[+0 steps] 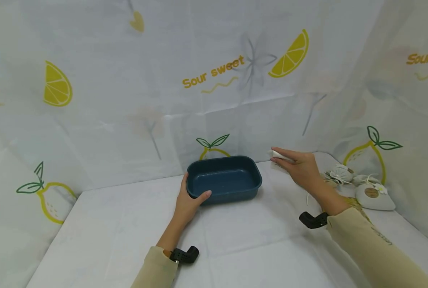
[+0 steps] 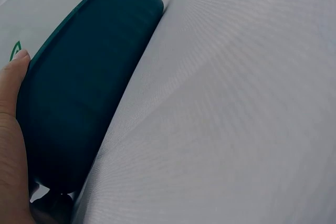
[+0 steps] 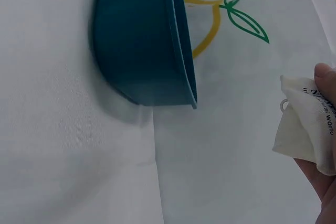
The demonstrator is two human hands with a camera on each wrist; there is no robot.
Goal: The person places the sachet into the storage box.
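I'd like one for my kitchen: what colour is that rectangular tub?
The tub is dark blue, best seen in the head view.

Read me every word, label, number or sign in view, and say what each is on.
"Sour sweet": white lemon-print cloth backdrop, middle.
"Sour s": same backdrop, right edge, cut off.
"et": same backdrop, left edge, cut off.
"in", "al wor": black print on the folded white fabric piece in the right hand; rest hidden or blurred.
Too small to read: round brown label on white flower-trimmed pouch; dark marks on beige sleeve.
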